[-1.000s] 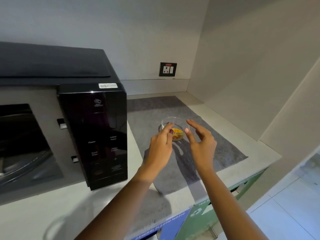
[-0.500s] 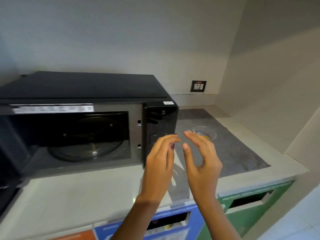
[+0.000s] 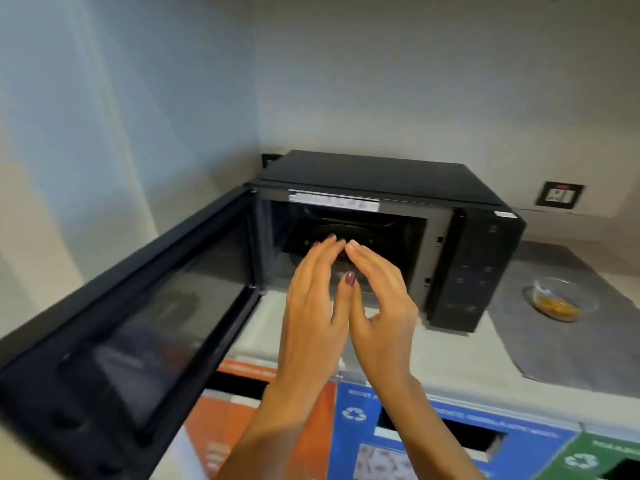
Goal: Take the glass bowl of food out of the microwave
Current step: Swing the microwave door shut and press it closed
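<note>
The black microwave (image 3: 381,178) stands on the counter with its door (image 3: 114,306) swung wide open to the left. Its cavity shows only the dark turntable (image 3: 360,233). The small glass bowl (image 3: 557,299) with yellow food sits on a grey mat (image 3: 568,344) to the right of the microwave. My left hand (image 3: 311,313) and my right hand (image 3: 384,306) hover side by side in front of the cavity, fingers extended and nearly touching at the tips, holding nothing.
A wall socket (image 3: 559,195) sits behind the microwave on the right. Below the counter edge are recycling bin fronts: orange (image 3: 242,403), blue (image 3: 443,441) and green (image 3: 602,459). Walls close in at the left and back.
The view has swung left, so the open door now fills the left side. Both hands have drawn away from the bowl, which stays on the mat, and now sit before the cavity.
</note>
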{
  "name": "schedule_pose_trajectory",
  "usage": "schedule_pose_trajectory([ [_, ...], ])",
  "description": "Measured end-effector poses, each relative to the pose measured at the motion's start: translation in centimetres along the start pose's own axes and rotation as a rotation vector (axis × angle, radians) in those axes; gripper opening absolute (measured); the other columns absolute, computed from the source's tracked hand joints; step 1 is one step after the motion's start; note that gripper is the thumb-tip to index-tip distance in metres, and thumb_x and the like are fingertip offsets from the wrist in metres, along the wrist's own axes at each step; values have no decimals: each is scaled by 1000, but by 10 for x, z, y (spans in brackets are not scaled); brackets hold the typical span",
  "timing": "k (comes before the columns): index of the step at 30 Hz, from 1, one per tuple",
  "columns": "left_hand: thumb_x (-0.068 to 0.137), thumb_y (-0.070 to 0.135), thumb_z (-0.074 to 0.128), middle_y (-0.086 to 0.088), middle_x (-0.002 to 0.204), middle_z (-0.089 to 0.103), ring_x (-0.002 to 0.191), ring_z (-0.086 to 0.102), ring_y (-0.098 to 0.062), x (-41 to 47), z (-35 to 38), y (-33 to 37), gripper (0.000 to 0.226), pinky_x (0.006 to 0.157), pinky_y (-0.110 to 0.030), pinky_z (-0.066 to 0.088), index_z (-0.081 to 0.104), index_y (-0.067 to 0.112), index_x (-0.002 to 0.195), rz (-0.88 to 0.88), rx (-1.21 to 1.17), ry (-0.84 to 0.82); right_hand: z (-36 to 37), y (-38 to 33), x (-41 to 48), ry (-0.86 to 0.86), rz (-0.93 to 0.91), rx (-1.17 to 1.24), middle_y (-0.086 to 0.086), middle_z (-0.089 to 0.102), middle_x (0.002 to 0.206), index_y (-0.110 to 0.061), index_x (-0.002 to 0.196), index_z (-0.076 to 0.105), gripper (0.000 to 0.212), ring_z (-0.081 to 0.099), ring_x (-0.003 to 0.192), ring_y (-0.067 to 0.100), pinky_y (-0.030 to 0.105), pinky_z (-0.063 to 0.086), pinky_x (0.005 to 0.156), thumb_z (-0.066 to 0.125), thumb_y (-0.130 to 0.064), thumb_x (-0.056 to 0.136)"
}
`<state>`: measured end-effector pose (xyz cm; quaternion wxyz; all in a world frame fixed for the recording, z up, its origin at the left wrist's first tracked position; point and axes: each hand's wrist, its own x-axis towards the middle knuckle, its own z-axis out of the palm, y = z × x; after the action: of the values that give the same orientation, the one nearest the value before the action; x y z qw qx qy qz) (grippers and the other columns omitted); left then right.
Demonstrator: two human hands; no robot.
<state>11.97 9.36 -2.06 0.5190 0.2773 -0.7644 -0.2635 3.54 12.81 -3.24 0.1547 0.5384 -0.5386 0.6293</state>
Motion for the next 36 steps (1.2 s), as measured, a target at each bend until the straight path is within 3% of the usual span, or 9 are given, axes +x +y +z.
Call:
schedule_pose_trajectory([
  [6,98,30,40,17,158,19,145,2,4,-6,-91,7,49,124,-38,7,27,28,146,-23,258,87,64,-42,-3,-129,-21,202,1,60,132,-10,128,58,39,50,129,11,41,47,104,59,1,91],
  [11,97,20,45,14,159,15,146,1,1,-7,-145,15,55,122,-29,-2,23,28,147,-56,439,82,102,-69,-4,-308,-32,299,-2,56,138,-15,135,52,46,49,128,6,33,45,106,52,2,92],
  [14,98,23,42,10,160,11,148,1,-8,-7,-163,15,56,122,-35,-4,17,25,148,-100,662,16,121,-76,-1,-407,11,322,-1,54,140,-15,136,50,46,46,130,8,32,41,109,48,2,93],
  [17,99,26,37,6,155,28,148,13,-13,-8,-176,10,47,120,-45,-6,25,24,145,-213,856,-39,136,-80,3,-537,16,285,1,49,145,-14,140,46,46,37,138,11,28,32,116,44,0,96],
  [19,99,26,36,7,145,42,144,25,-12,-8,-182,9,40,119,-49,-5,35,24,139,-281,904,-70,143,-81,6,-624,17,251,-1,43,149,-16,141,43,46,28,142,9,18,21,117,43,-2,97],
  [22,99,21,37,6,142,46,132,43,-15,-7,-187,7,38,119,-45,15,40,23,137,-296,892,-85,147,-78,11,-692,-14,194,-3,39,152,-19,141,43,45,22,145,11,3,9,110,43,-4,98],
  [26,99,16,39,1,141,52,122,53,-25,-1,-198,7,40,99,-40,44,43,24,138,-297,846,-109,141,-74,19,-703,-13,210,-3,49,146,-20,134,52,41,29,143,13,20,19,115,46,-6,96],
  [30,97,8,40,7,134,60,122,55,-19,11,-210,8,41,97,-32,44,58,32,125,-239,789,-202,127,-73,27,-636,28,232,0,62,132,-17,122,64,28,43,135,10,15,30,109,52,-16,96],
  [36,94,7,52,24,114,64,101,55,10,19,-198,8,38,84,4,36,68,37,110,-168,460,-336,94,-64,44,-639,156,223,-4,70,120,-18,113,70,25,54,121,-1,14,44,102,59,-26,92],
])
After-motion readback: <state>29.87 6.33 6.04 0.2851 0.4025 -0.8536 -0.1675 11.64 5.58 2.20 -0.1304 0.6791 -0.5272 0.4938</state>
